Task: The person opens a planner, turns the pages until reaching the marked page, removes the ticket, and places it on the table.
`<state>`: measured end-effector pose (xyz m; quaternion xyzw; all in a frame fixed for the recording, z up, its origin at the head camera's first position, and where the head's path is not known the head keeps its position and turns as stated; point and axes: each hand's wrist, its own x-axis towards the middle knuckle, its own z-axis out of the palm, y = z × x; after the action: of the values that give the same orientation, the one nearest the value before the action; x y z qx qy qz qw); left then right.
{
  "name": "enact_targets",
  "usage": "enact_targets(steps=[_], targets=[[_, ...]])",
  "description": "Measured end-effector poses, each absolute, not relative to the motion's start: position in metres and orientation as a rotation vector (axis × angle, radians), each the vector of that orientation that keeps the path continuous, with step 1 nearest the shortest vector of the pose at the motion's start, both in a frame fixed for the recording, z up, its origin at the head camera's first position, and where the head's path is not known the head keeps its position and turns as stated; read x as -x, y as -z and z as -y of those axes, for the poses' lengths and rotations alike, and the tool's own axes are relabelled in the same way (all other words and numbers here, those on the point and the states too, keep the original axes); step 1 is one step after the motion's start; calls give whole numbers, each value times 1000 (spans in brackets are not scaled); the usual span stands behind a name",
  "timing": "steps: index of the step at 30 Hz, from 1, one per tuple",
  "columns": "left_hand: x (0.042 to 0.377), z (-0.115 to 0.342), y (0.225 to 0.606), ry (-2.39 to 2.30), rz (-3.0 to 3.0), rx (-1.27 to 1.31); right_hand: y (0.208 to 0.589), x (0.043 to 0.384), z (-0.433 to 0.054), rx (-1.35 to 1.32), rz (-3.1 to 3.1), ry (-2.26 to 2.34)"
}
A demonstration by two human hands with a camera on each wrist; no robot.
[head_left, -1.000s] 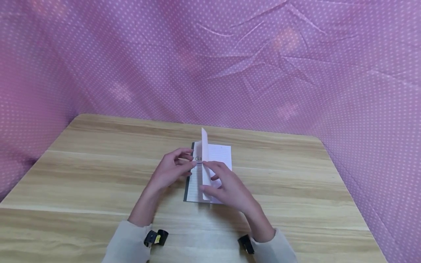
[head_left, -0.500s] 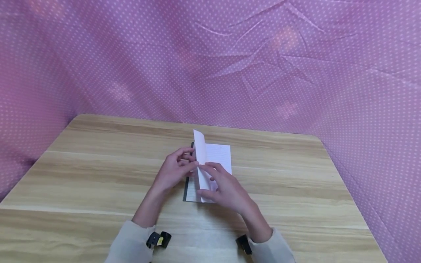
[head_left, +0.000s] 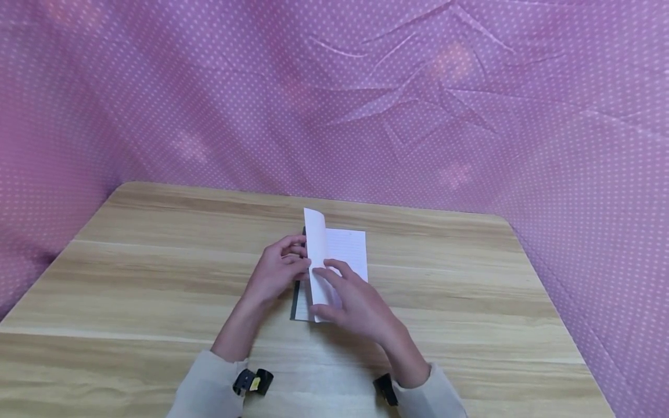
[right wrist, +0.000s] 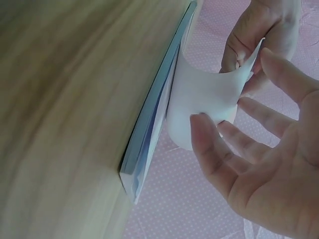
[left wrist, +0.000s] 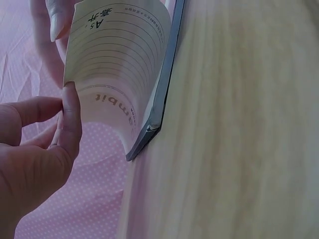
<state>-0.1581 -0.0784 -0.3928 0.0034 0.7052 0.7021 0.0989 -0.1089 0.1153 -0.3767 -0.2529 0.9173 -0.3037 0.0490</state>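
Note:
A notebook [head_left: 349, 247] lies open on the table with lined paper showing. One white page [head_left: 316, 244] stands up from it, curved over to the left. My left hand [head_left: 274, 273] is at the left side and pinches the page's free edge between thumb and finger, as the left wrist view shows. Print, ruled lines and handwriting mark the page side facing that hand. From the right, my right hand [head_left: 360, 302] touches the plain white side with its thumb tip, its other fingers spread loosely near the page edge. The notebook's dark border [head_left: 295, 302] shows at lower left.
The wood-grain table [head_left: 157, 278] has rounded far corners. Pink dotted cloth [head_left: 334, 104] hangs behind it and on both sides. A black device [head_left: 253, 381] sits at the left wrist, another black device [head_left: 385, 389] at the right.
The raised page has swung leftward and now covers more of the left-hand paper. My right hand has followed it slightly left, and my left hand has come to the page edge.

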Motion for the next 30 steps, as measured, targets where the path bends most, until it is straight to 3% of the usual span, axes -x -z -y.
enact_targets(steps=[16,30], targets=[[162,100,391,-2203,-2043,51,369,126,-150,668,-2596,1339],[164,124,383,-2238,-2118,97,380,175,-166,498,-2567,1441]])
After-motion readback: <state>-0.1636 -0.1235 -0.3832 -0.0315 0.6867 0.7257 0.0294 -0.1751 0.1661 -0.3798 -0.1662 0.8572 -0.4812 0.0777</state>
